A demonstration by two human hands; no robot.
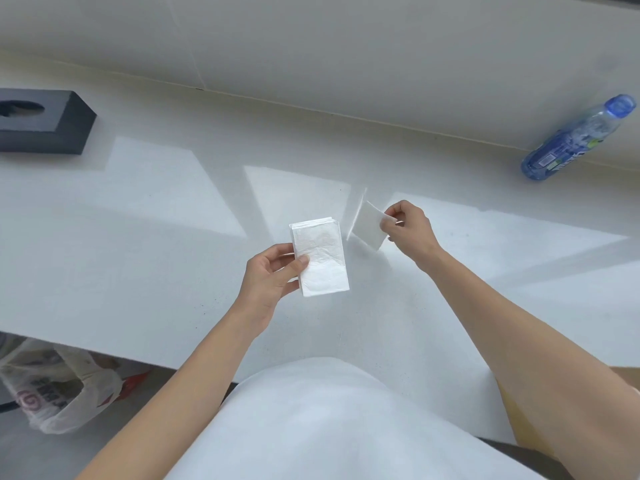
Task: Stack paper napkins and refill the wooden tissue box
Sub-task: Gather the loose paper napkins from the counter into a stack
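Observation:
My left hand (272, 277) holds a small stack of folded white paper napkins (322, 258) above the white counter, thumb pressed on its top face. To its right, my right hand (410, 230) pinches one corner of a single folded napkin (367, 226), which hangs tilted just above the counter, a short gap away from the stack. The dark tissue box (45, 123) with an oval slot in its top sits at the far left of the counter, well away from both hands.
A blue plastic water bottle (578, 138) lies at the far right against the wall. The white counter (156, 209) ends near me at the left. Below that edge a plastic bag (52, 386) rests on the floor.

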